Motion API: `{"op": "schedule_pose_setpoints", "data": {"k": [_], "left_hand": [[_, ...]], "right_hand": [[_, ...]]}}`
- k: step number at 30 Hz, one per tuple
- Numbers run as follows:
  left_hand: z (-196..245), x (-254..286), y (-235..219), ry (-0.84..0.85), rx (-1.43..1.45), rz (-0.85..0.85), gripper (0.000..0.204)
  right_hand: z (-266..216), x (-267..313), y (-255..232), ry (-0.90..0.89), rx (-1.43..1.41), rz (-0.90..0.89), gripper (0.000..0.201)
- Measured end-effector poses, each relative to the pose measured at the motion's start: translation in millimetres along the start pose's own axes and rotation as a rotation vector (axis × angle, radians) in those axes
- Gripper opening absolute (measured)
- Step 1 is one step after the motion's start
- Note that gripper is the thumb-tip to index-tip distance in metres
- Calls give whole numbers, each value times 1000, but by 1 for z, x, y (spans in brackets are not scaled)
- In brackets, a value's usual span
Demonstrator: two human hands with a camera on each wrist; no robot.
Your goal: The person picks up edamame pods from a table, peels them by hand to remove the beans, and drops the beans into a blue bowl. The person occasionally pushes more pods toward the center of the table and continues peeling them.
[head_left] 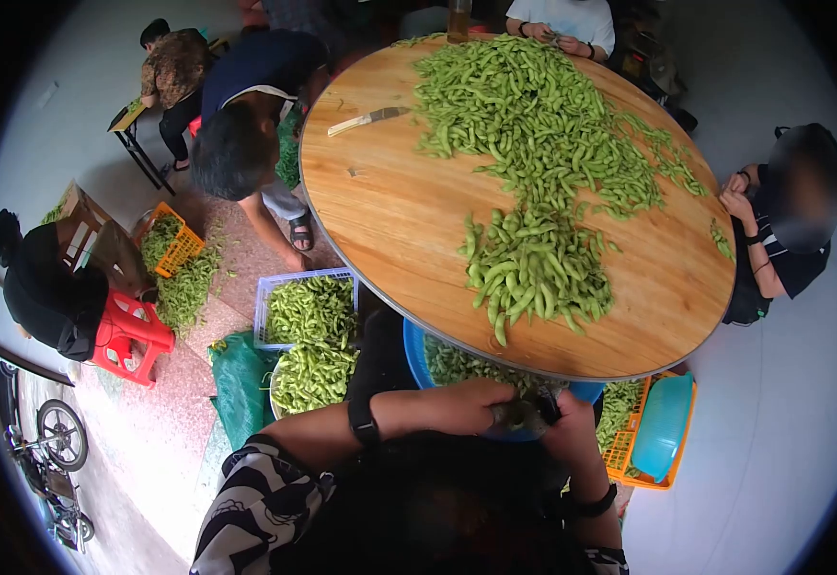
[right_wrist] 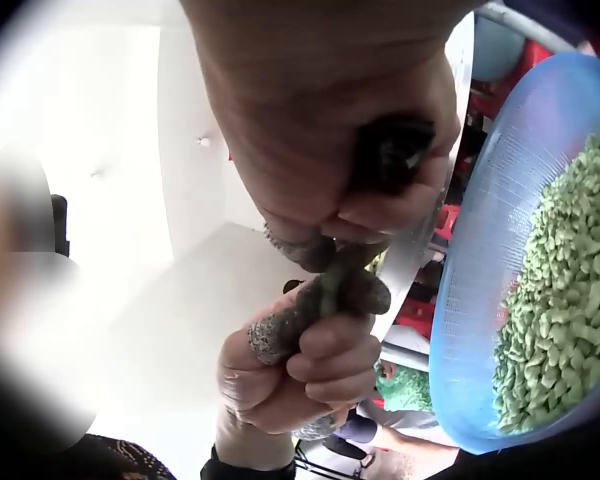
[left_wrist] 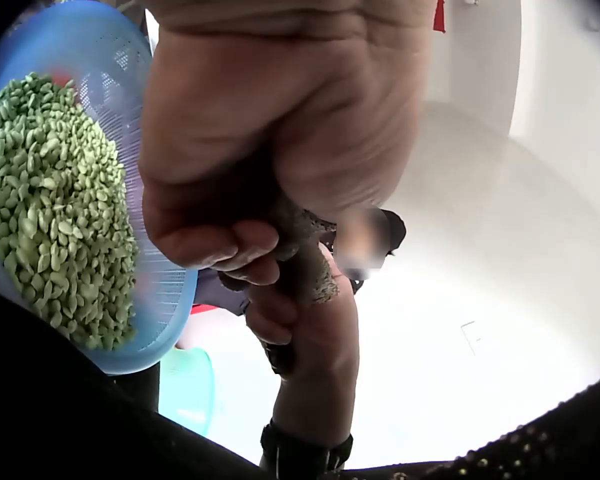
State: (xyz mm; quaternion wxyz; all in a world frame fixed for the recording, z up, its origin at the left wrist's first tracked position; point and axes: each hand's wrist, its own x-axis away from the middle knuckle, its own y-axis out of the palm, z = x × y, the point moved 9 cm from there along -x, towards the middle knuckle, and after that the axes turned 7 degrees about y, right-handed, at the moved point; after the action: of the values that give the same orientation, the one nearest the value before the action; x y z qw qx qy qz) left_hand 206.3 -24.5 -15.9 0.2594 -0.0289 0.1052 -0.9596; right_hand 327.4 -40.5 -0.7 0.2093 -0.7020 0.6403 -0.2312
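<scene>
Both hands meet just below the table's near edge. In the right wrist view, the fingers of my left hand (head_left: 464,406) pinch a green bean pod (right_wrist: 330,288). Worn grey covers sit on some fingertips (right_wrist: 272,338). My right hand (head_left: 570,431) curls round a dark handle (right_wrist: 392,152); the rest of that tool is hidden, and its fingertips lie right at the pod. Beneath the hands is a blue basket (left_wrist: 170,300) with shelled green beans (left_wrist: 60,220) in it.
A round wooden table (head_left: 380,211) bears a large heap of pods (head_left: 533,259) and a knife (head_left: 368,121). A lilac crate (head_left: 261,316) of pods and a green sack (head_left: 239,383) stand left; an orange crate (head_left: 684,446) with a turquoise basin (head_left: 663,426) stands right. Several people sit or bend around.
</scene>
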Motion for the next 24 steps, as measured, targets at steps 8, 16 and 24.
{"op": "schedule_pose_setpoints", "data": {"k": [8,16,24], "left_hand": [[-20,7,-8,-83,-367,201,19],[-5,16,-27,37,-446,402,14],[65,16,-32,456,8,419,11]], "right_hand": [[1,0,10,-118,373,164,28],[-35,5,-2,-267,192,318,27],[-9,4,25,237,-1043,-47,9]]}}
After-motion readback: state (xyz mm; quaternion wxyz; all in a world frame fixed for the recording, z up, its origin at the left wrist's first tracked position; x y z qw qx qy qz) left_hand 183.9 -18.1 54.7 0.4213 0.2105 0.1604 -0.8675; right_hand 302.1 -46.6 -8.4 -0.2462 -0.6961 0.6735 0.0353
